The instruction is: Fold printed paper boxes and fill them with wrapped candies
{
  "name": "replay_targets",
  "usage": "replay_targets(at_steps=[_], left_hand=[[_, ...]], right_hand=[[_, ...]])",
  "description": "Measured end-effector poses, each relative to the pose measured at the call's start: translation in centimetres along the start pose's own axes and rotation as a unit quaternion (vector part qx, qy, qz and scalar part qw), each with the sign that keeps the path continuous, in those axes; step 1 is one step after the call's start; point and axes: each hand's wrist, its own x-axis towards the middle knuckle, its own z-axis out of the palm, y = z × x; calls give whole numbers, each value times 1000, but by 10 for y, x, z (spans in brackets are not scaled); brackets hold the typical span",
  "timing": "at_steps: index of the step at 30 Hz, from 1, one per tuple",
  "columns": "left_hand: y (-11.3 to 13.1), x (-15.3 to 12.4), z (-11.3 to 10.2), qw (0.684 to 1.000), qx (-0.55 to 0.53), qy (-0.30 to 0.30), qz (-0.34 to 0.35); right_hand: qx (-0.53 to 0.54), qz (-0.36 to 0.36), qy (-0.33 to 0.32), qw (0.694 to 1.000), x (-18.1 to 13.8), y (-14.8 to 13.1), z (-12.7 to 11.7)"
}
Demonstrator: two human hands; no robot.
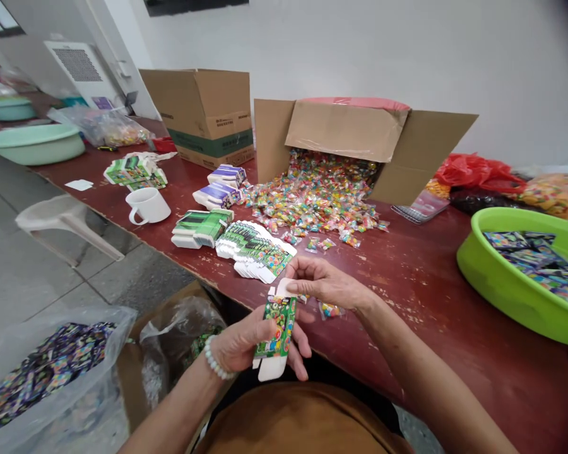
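A small green printed carton [278, 325] lies in my left hand [250, 337], with the thumb across its front and the fingers behind it. White end flaps stick out at its top and bottom. My right hand [324, 282] pinches the top flap between thumb and fingertips. Just beyond the hands, a fanned stack of flat green cartons [255, 249] rests on the table. Wrapped candies [331, 310] lie on the table beneath my right hand, partly hidden by it. A large heap of wrapped candies [312, 195] spills from a cardboard box [345, 132] lying on its side.
More green cartons [202, 227], purple cartons [219, 194] and a white mug [147, 206] stand on the red table [407, 265]. A green basin [515, 299] of dark packets is at right. A closed-looking box [213, 116] stands behind. A plastic bag of packets [52, 372] sits lower left.
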Motion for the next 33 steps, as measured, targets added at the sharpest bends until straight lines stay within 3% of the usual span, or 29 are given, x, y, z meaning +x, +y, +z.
replay_targets(at_steps=[4, 10, 12, 14, 16, 18, 21, 26, 29, 33], left_hand=[[-12, 2, 4, 1000, -4, 25, 16], [-5, -2, 10, 999, 12, 24, 19], [-4, -2, 13, 999, 22, 28, 28], [-4, -1, 16, 999, 24, 33, 36], [-4, 0, 18, 998, 28, 46, 42], [-6, 2, 18, 995, 51, 68, 51], [-8, 4, 15, 988, 114, 92, 56], [-6, 2, 11, 981, 178, 66, 29], [-3, 1, 10, 984, 171, 53, 13], [-3, 3, 7, 987, 151, 56, -5]], right_hand=[[5, -13, 14, 1000, -7, 2, 5], [12, -33, 22, 999, -14, 3, 11], [-36, -55, 71, 995, -18, 3, 15], [-146, -104, 164, 970, -25, 1, 20], [-286, -157, 224, 918, -32, -3, 25], [-401, -178, 211, 873, -38, -7, 31], [-485, -152, 165, 845, -43, -10, 37], [-464, -112, 115, 871, -42, -7, 33], [-425, -98, 104, 894, -44, -7, 29], [-354, -46, 40, 933, -50, -9, 28]])
